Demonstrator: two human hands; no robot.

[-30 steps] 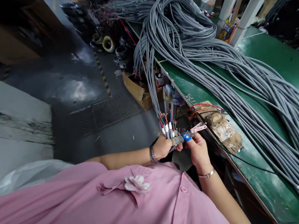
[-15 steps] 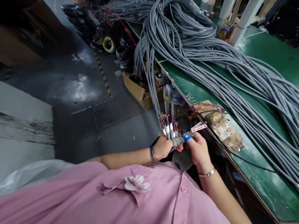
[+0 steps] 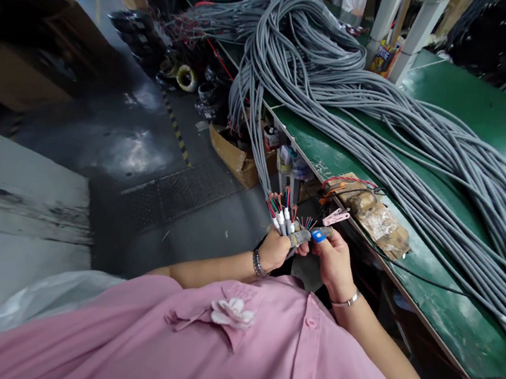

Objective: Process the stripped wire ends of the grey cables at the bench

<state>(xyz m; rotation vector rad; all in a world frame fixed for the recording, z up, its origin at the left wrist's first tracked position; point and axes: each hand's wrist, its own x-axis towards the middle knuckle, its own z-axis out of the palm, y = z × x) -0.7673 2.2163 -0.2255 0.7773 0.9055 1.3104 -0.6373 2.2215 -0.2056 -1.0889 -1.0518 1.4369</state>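
Note:
My left hand (image 3: 274,250) is closed around a bundle of grey cables (image 3: 283,226). Their ends point up, with white bands and short coloured wires (image 3: 286,200) showing bare copper tips. A grey covering sits on my left thumb. My right hand (image 3: 336,266) is closed in a pinch close beside it, with a blue wrap (image 3: 318,235) on the thumb and a grey covering on the index finger. A small fan of thin coloured wires (image 3: 308,223) stands up between the two thumbs, at my right fingertips. The exact grip on them is partly hidden.
A green table (image 3: 476,91) carries a long heap of grey cables (image 3: 370,106). At its near edge are a pink clip (image 3: 336,216) and a tape-wrapped block (image 3: 377,219). An open cardboard box (image 3: 230,153) stands below. A white cabinet (image 3: 11,199) is at left.
The fan of thin wires between my thumbs shows more openly now. My right hand has shifted slightly down and left, and both hands keep their closed grip.

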